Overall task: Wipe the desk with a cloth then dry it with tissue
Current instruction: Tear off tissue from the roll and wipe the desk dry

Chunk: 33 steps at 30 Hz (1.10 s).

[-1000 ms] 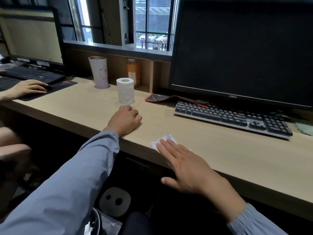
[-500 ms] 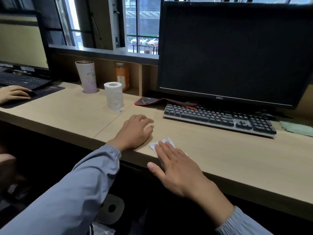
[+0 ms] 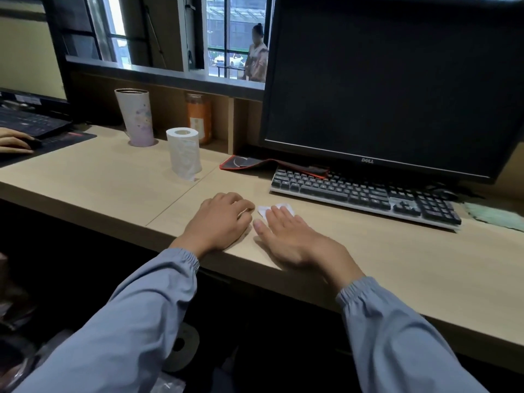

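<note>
A folded white tissue (image 3: 266, 210) lies on the light wooden desk (image 3: 397, 259) in front of the keyboard. My right hand (image 3: 289, 236) presses flat on it with straight fingers, covering most of it. My left hand (image 3: 219, 222) rests on the desk just to the left, fingers loosely curled and holding nothing. A roll of tissue (image 3: 184, 153) stands upright further back and to the left. A pale green cloth (image 3: 494, 215) lies at the right edge, beside the keyboard.
A black keyboard (image 3: 365, 194) and a dark monitor (image 3: 394, 80) stand behind my hands, with a red-edged mouse pad (image 3: 249, 163) tucked under them. A tall cup (image 3: 136, 117) and an orange jar (image 3: 199, 117) stand at the back left. Another person's hand (image 3: 14, 140) rests at far left.
My right hand has slid the tissue away from the front edge towards the keyboard. My left hand has shifted right and now sits close beside the right one.
</note>
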{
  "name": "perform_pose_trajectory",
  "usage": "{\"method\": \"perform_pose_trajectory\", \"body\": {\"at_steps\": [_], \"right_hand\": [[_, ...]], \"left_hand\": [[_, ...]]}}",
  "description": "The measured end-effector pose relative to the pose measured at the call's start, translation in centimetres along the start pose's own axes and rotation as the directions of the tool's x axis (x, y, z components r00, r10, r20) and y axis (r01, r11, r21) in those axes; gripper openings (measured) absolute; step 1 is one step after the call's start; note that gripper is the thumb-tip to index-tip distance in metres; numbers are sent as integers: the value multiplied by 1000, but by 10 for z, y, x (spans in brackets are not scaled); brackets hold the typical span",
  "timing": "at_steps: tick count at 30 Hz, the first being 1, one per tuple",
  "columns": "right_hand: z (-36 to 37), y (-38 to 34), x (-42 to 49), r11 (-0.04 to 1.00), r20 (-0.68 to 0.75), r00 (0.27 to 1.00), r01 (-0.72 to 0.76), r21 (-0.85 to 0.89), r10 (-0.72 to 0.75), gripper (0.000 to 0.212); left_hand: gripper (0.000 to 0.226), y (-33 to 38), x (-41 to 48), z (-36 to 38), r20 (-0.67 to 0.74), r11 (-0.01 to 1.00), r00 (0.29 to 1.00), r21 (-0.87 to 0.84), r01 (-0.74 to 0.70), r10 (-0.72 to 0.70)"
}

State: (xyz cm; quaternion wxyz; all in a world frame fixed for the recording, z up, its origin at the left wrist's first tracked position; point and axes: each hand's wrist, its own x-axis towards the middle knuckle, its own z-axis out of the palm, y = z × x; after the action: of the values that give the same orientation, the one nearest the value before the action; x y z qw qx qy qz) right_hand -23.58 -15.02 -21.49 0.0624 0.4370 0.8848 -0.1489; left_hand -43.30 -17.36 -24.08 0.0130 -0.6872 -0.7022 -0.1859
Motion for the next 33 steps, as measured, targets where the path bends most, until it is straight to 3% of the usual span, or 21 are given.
{"method": "perform_pose_trajectory", "body": {"at_steps": [9,15,22,29,33], "right_hand": [[-1,10,-4,999,20,999,28,-37,-27,85],[-8,15,27,999,-57,998,2,-48,-4,91],[-6,23,1,999,3,1000,16,-52,-16,91],[-12,18,53,999,-107,993,41,-20,-43,94],[-16,21,58,1000,-95,995,10,-23,-12,84]], "left_hand": [[39,-1,3,5,-20,1000,1000,25,-16,16],[41,0,-2,0,12,1000,1000,20,-12,11],[39,4,2,2,-22,999,1000,32,6,-6],[40,-1,-1,0,-15,1000,1000,3,2,-2],[40,-3,1,-2,9,1000,1000,-11,3,-3]]}}
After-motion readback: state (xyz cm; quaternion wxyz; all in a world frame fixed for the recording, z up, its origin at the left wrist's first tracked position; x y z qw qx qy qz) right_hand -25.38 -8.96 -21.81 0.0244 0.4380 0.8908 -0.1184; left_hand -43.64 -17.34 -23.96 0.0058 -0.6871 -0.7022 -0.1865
